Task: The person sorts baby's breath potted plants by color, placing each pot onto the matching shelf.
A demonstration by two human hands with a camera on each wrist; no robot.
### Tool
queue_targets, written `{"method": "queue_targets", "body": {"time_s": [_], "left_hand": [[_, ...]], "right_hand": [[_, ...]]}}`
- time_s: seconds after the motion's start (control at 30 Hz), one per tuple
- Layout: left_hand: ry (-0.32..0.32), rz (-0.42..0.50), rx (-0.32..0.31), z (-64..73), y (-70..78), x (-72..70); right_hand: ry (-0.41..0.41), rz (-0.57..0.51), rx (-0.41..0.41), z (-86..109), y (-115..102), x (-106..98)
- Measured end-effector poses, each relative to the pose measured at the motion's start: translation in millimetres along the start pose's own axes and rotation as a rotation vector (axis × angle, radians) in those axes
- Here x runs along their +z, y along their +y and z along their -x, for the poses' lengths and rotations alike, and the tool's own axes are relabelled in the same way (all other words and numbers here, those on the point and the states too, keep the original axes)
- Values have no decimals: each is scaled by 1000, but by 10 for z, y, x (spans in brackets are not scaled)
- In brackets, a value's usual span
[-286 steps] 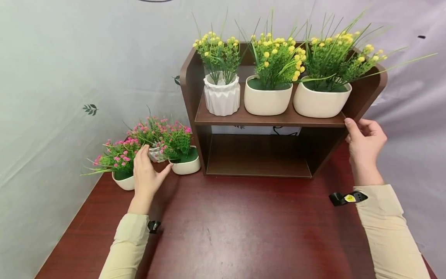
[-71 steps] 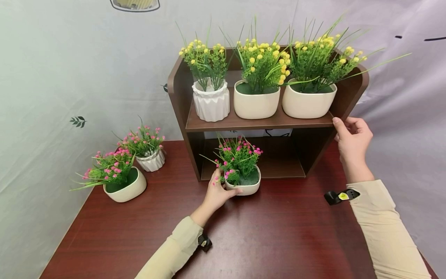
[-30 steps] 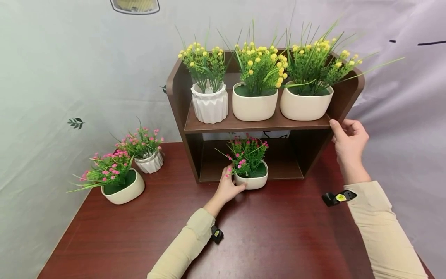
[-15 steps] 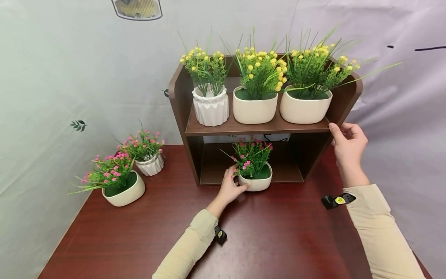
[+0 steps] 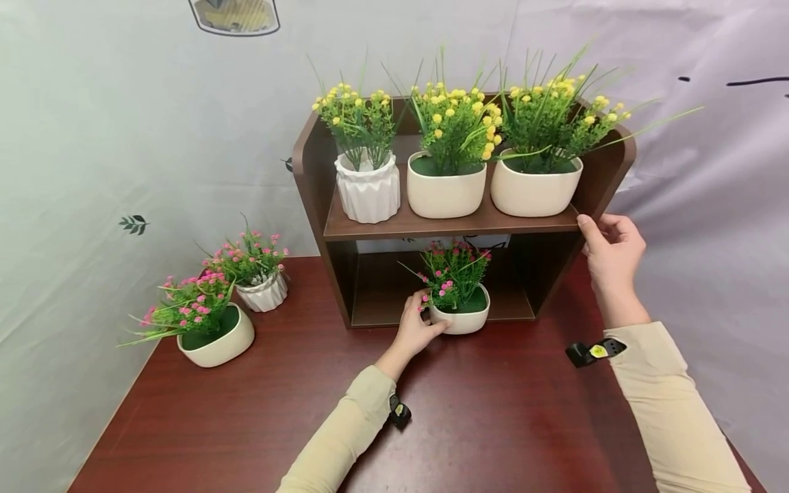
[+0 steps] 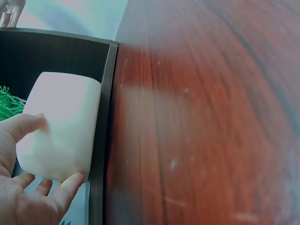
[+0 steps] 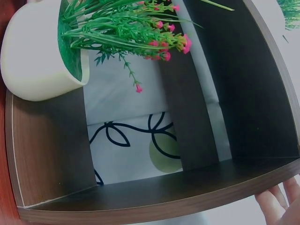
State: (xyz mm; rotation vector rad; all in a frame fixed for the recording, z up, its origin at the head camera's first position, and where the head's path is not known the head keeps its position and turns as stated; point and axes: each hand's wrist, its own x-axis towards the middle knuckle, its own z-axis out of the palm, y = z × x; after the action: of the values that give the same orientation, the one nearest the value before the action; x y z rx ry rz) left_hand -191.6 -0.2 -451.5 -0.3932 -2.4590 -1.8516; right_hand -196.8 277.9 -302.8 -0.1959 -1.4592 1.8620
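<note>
My left hand [image 5: 414,329] grips the left side of an oval cream pot of pink flowers [image 5: 461,322], thumb on its front wall. The pot stands at the front edge of the lower compartment of a dark brown two-tier shelf [image 5: 456,224]. In the left wrist view the thumb and fingertips touch the cream pot [image 6: 65,122]. My right hand [image 5: 616,257] holds the shelf's right side panel near the upper board, its thumb on the front edge. In the right wrist view the right hand's fingers [image 7: 269,206] show behind the panel's edge.
On the upper board stand a white fluted pot [image 5: 368,188] and two cream pots [image 5: 445,195] [image 5: 533,192], all with yellow flowers. On the reddish wooden table [image 5: 259,418], at left, are a cream pot [image 5: 218,342] and a white fluted pot [image 5: 265,293] with pink flowers.
Earlier the pink-flowered pot stood on the table left of the shelf. My left hand has carried it right to the lower compartment, shifting slightly right lately. My right hand stays on the shelf.
</note>
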Motion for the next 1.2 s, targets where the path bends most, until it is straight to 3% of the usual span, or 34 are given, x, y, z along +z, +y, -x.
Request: {"method": "queue_targets", "body": {"time_s": [0.47, 0.67, 1.2], "left_hand": [[39, 50, -9, -72, 37, 219], [29, 30, -28, -107, 23, 300], [78, -22, -34, -202, 93, 573]], "right_hand": [[-4, 13, -3, 10, 7, 6], [-5, 0, -1, 14, 18, 17], [3, 20, -23, -23, 28, -14]]}}
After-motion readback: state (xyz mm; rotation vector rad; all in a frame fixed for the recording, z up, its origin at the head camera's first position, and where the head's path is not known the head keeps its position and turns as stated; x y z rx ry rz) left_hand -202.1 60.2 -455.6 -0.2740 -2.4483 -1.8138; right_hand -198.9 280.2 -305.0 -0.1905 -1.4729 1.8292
